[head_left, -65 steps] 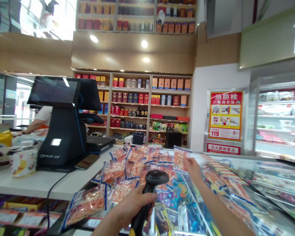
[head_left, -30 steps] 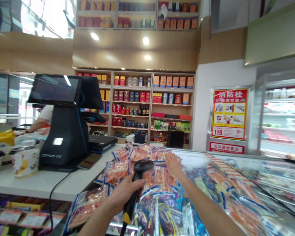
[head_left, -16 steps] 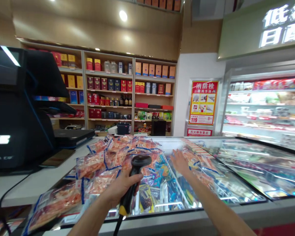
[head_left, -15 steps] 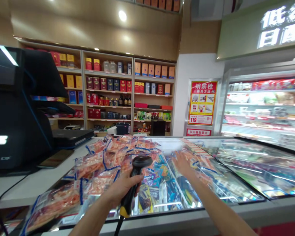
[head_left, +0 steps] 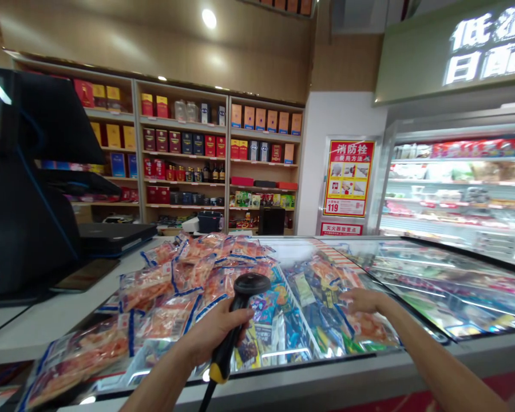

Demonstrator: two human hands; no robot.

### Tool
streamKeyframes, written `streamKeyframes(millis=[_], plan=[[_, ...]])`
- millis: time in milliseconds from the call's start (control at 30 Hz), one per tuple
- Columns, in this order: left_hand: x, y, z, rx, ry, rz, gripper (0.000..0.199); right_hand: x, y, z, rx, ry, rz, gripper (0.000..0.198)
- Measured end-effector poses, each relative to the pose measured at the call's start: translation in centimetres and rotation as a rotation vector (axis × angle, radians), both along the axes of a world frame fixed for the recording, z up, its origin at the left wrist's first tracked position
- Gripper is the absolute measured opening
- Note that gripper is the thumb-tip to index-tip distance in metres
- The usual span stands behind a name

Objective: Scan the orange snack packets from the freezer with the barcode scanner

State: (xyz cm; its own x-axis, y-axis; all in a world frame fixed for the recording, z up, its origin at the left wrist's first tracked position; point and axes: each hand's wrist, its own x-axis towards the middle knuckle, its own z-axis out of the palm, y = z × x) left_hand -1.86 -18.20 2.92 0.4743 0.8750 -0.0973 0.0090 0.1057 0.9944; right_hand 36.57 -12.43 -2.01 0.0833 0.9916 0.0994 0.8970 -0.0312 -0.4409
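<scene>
My left hand [head_left: 218, 329] is wrapped round the handle of a black and yellow barcode scanner [head_left: 249, 283], its head up and its cord hanging below. Left of the scanner, clear blue-edged bags of pinkish-orange food [head_left: 154, 286] lie in a heap on the glass-topped freezer [head_left: 283, 252]. My right hand [head_left: 364, 300], fingers loosely stretched to the left, is over the right side of the freezer with nothing visible in it. Close by it is another bag of the pinkish-orange food [head_left: 367, 329]; whether the fingers touch it I cannot tell.
At the left stands a black checkout terminal [head_left: 30, 200] on a white counter [head_left: 68, 312], with a dark phone-like slab [head_left: 86, 274] beside it. Shelves of boxed goods [head_left: 180, 143] line the back wall. A lit refrigerated display [head_left: 455, 189] stands at the right.
My right hand has moved right and nearer, from the upper bags to the freezer's right side. My left hand keeps hold of the barcode scanner. The view has turned slightly right.
</scene>
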Motion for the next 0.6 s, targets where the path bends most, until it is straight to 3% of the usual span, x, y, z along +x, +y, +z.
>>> streamKeyframes(millis=[100,167,367,500,600], plan=[[-0.2,0.0,-0.1,-0.008,0.007,0.012,0.021,-0.7,0.2,-0.6,-0.162,0.1,0.015,0.007],[-0.4,0.0,-0.2,-0.001,0.015,0.01,0.021,-1.5,0.8,-1.0,-0.132,0.113,-0.005,0.015],[-1.4,0.1,0.0,-0.006,0.023,0.077,0.02,-5.0,4.1,-0.8,0.227,0.344,-0.212,0.02],[-1.9,-0.2,0.6,0.02,0.003,0.089,0.018,-8.6,6.4,0.5,0.485,0.31,-0.367,0.03],[-2.1,-0.7,0.9,0.043,0.015,0.077,0.016,-11.1,7.8,1.6,0.568,0.323,-0.431,0.032]])
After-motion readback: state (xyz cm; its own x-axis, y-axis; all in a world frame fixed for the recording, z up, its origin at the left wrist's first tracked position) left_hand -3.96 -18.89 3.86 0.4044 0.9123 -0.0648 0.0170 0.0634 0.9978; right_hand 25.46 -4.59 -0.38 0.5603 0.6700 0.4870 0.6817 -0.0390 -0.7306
